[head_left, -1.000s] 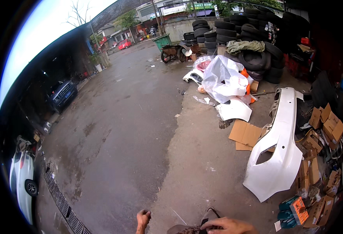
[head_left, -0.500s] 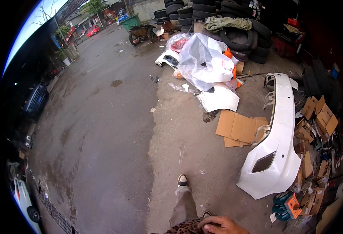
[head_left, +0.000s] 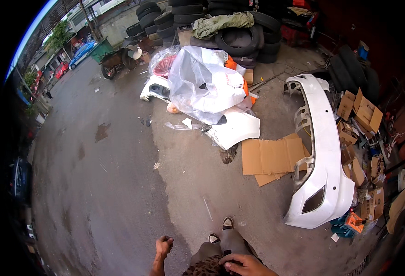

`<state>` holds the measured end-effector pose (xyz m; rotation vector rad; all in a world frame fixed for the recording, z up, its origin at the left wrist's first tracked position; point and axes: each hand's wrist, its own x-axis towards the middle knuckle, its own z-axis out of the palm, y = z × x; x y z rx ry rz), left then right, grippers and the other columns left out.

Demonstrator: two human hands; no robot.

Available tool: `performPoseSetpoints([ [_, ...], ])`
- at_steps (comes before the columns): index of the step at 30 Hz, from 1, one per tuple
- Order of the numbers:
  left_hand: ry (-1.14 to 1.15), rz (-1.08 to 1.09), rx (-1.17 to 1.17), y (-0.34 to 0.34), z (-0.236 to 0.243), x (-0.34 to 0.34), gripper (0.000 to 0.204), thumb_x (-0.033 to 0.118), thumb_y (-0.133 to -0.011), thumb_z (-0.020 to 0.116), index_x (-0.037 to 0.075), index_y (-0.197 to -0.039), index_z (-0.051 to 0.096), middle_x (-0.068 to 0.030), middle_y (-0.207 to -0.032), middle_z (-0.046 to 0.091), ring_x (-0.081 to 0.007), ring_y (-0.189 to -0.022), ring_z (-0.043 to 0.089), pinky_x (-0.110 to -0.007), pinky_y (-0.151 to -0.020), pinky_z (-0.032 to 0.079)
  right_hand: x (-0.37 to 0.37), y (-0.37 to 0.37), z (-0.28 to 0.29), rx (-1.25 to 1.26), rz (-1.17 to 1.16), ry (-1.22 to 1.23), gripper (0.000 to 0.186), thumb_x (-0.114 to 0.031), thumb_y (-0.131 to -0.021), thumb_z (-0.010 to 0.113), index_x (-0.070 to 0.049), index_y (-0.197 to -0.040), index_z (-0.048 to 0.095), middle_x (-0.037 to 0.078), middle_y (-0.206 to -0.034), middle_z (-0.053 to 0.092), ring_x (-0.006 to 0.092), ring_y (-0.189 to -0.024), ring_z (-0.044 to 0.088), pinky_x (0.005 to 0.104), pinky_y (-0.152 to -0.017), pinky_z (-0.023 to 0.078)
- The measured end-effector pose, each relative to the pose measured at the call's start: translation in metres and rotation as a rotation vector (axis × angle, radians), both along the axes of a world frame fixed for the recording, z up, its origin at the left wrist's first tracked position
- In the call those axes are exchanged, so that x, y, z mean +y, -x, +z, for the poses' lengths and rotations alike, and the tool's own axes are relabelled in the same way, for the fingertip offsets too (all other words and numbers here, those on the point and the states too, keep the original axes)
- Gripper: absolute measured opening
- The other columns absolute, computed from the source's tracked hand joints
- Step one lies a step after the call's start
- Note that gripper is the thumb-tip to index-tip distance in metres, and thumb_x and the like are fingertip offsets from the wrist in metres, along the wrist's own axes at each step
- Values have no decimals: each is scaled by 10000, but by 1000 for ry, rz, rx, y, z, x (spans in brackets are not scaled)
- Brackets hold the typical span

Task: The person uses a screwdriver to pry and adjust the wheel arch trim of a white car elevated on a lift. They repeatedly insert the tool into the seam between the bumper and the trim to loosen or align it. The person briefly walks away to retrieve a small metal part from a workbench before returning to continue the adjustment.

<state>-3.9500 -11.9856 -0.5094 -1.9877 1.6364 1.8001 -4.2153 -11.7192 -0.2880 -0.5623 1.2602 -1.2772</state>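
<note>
At the lower edge, my left hand (head_left: 164, 245) hangs over the ground beside my left leg. Its fingers are curled in, and nothing shows in them. My right hand (head_left: 244, 266) lies close against the front of my patterned clothing (head_left: 205, 267), fingers together and bent. Whatever it may hold is hidden. Ahead on the right, a white car bumper (head_left: 323, 138) stretches along the ground, apart from both hands. Flattened cardboard (head_left: 273, 155) lies partly under its left edge. Farther ahead is a white body panel (head_left: 237, 129) next to clear plastic wrapping (head_left: 198, 87).
Stacked tyres (head_left: 239, 39) stand at the back, with a green cloth (head_left: 223, 23) over some. A green cart (head_left: 103, 51) is at the far left. Opened cardboard boxes (head_left: 367, 115) and loose clutter line the right side. A teal and orange item (head_left: 352, 222) sits beyond the bumper's near end.
My left hand has come into view at the lower edge. The view has swung right and I have stepped forward; both shoes now show. My right hand stays at my front.
</note>
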Motion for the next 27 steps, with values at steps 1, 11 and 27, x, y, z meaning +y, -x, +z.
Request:
performPoseSetpoints([
  [1, -15, -8, -43, -11, -5, -5, 157, 172, -870, 646, 24, -823, 624, -53, -620, 573, -124, -481, 476, -283, -412, 343, -15, 6, 6, 15, 17, 15, 194, -155, -981, 522, -29, -1094, 616, 10, -800, 582, 81, -724, 545, 235, -665, 460],
  [11, -115, -146, -263, 60, -48, -38, 218, 235, -818, 710, 27, -882, 701, -55, -668, 639, -154, -573, 578, -313, -536, 488, -119, 126, -1, 84, -213, 55, 170, -132, -969, 539, -28, -1078, 618, -3, -774, 579, 75, -659, 521, 223, -609, 438],
  [27, -157, -305, -232, 373, -142, -365, 362, 386, -825, 646, 59, -975, 689, -46, -756, 672, -166, -652, 587, -326, -594, 486, -405, 376, -48, 296, -152, -118, 193, -172, -961, 557, -9, -1030, 632, 47, -838, 622, 104, -759, 564, 254, -661, 471],
])
